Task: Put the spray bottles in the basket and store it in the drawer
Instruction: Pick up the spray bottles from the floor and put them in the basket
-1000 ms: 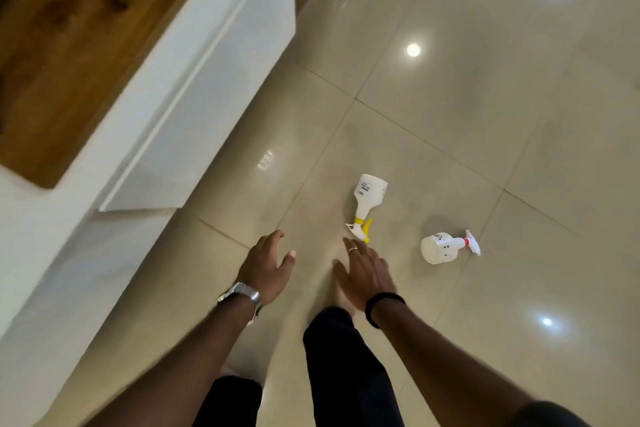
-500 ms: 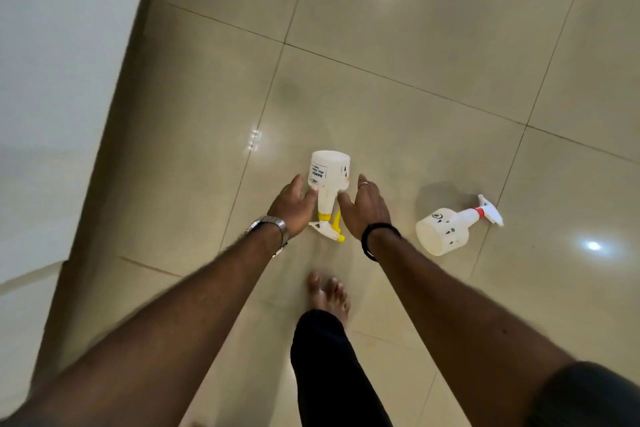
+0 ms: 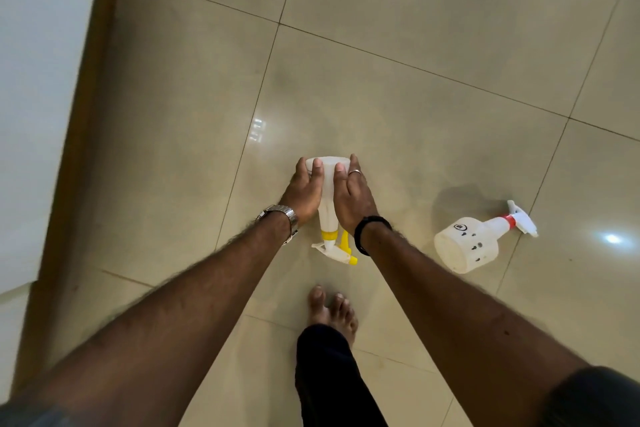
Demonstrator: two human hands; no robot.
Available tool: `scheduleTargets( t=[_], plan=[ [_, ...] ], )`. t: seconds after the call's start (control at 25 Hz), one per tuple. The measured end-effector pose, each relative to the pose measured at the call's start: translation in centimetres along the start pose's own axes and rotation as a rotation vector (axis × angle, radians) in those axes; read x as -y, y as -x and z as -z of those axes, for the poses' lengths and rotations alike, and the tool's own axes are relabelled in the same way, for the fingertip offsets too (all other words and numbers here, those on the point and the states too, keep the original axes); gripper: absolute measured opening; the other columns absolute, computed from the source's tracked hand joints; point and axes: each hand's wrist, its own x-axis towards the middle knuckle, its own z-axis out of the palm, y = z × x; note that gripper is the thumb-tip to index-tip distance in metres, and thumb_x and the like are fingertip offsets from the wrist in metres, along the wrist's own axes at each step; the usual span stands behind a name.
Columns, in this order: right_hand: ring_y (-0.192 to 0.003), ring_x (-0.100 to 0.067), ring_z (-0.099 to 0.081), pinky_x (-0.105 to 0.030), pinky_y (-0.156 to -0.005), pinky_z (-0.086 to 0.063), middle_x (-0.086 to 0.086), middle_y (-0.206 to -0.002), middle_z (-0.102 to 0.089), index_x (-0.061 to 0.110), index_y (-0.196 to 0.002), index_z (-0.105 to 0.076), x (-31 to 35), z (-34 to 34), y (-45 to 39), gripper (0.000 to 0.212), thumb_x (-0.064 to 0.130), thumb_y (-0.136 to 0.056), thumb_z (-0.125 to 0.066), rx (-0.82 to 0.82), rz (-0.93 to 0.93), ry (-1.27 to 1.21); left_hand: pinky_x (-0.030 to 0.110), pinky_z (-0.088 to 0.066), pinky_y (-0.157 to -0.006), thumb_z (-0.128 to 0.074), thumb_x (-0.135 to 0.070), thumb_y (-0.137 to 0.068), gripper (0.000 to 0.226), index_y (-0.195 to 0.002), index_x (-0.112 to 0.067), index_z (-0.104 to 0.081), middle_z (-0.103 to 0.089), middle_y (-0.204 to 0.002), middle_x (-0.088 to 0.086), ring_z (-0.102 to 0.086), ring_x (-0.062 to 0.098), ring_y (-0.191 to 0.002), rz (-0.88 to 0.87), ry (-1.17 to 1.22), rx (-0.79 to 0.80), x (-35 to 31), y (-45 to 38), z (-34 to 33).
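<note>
Glossy floor tiles carry both bottles; your left hand and right hand, earlier just reaching, now clasp the yellow-trigger spray bottle, while the red-collared spray bottle lies unmoved nearby.

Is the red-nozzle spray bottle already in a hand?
No, the red-nozzle spray bottle lies alone on the floor tiles, away from both hands.

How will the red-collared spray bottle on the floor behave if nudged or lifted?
The red-collared spray bottle lies on its side on glossy tile, so its round body would probably roll or slide easily. It looks like empty translucent plastic, likely light and rigid. The trigger head may stop a full roll.
</note>
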Motion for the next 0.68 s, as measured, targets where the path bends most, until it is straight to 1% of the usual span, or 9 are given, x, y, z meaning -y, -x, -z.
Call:
scheduleTargets(
  t=[0.12,0.24,0.28,0.36,0.48,0.52,0.56,0.64,0.68],
  plan=[
    [-0.151,-0.019,-0.027,-0.018,-0.106,-0.020,-0.006,-0.167,-0.023,0.014,-0.161,-0.011,1.7,0.3,3.4,0.065,0.046,-0.107,-0.026,0.075,-0.019,0.052,0.030,-0.039,-0.088,-0.019,-0.062,-0.103,0.063,-0.149,-0.021,-0.032,-0.056,-0.133,-0.001,-0.056,0.021,-0.105,0.054,-0.020,0.012,0.4,3.6,1.8],
    [-0.148,-0.018,-0.034,-0.018,-0.105,-0.025,-0.001,-0.162,-0.034,0.019,-0.161,-0.014,4.7,1.2,8.7,0.061,0.043,-0.107,-0.031,0.211,0.019,0.101,0.038,-0.052,-0.091,-0.017,-0.070,-0.099,0.067,-0.151,-0.030,-0.032,-0.060,-0.140,0.008,-0.064,0.029,-0.109,0.166,0.026,-0.053,0.0,9.1,4.9],
    [-0.149,-0.015,-0.031,-0.018,-0.108,-0.024,0.003,-0.163,-0.032,0.022,-0.161,-0.016,5.9,1.6,10.6,0.059,0.041,-0.108,-0.033,0.275,0.042,0.098,0.042,-0.057,-0.091,-0.017,-0.070,-0.100,0.067,-0.153,-0.032,-0.030,-0.059,-0.142,0.008,-0.066,0.031,-0.111,0.198,0.091,-0.065,-0.4,10.9,6.2],
    [-0.151,-0.008,-0.024,-0.020,-0.119,-0.018,0.007,-0.165,-0.025,0.025,-0.159,-0.023,8.4,2.5,14.2,0.054,0.034,-0.108,-0.037,0.391,0.093,0.082,0.047,-0.063,-0.080,-0.017,-0.065,-0.103,0.066,-0.154,-0.027,-0.036,-0.061,-0.140,0.009,-0.069,0.032,-0.108,0.284,0.321,-0.043,-1.4,14.7,8.7],
    [-0.151,0.000,-0.015,-0.024,-0.124,-0.011,0.012,-0.167,-0.018,0.034,-0.155,-0.032,12.6,3.8,20.0,0.055,0.011,-0.106,-0.036,0.545,0.202,0.123,0.035,-0.063,-0.061,-0.015,-0.064,-0.104,0.075,-0.144,-0.014,-0.055,-0.073,-0.110,0.010,-0.072,0.022,-0.085,0.459,0.657,0.065,-3.2,21.2,12.8],
    [-0.151,0.002,-0.014,-0.024,-0.124,-0.011,0.014,-0.166,-0.017,0.040,-0.154,-0.033,14.1,4.1,22.1,0.064,0.003,-0.101,-0.035,0.580,0.259,0.162,0.034,-0.064,-0.063,-0.016,-0.065,-0.104,0.077,-0.141,-0.011,-0.058,-0.074,-0.106,0.012,-0.072,0.023,-0.082,0.480,0.723,0.088,-3.3,23.5,14.1],
    [-0.151,0.004,-0.012,-0.023,-0.124,-0.011,0.016,-0.166,-0.016,0.045,-0.153,-0.032,15.7,4.2,24.2,0.074,0.000,-0.094,-0.034,0.610,0.323,0.215,0.038,-0.065,-0.076,-0.017,-0.065,-0.104,0.078,-0.140,-0.009,-0.059,-0.075,-0.112,0.016,-0.071,0.027,-0.087,0.476,0.787,0.099,-3.2,25.7,15.3],
    [-0.151,0.005,-0.013,-0.023,-0.122,-0.017,0.021,-0.167,-0.012,0.051,-0.154,-0.024,18.9,3.6,28.1,0.087,0.004,-0.082,-0.037,0.671,0.455,0.363,0.051,-0.051,-0.108,-0.022,-0.065,-0.103,0.077,-0.138,-0.008,-0.060,-0.070,-0.128,0.022,-0.065,0.035,-0.104,0.470,0.932,0.090,-2.5,30.2,17.8],
    [-0.151,0.003,-0.013,-0.025,-0.122,-0.021,0.021,-0.167,-0.009,0.050,-0.156,-0.018,20.1,3.1,29.7,0.089,0.007,-0.081,-0.043,0.697,0.526,0.441,0.053,-0.046,-0.111,-0.025,-0.064,-0.103,0.073,-0.135,-0.009,-0.062,-0.070,-0.125,0.021,-0.063,0.036,-0.105,0.467,0.999,0.075,-2.3,32.4,18.7]
  ],
)
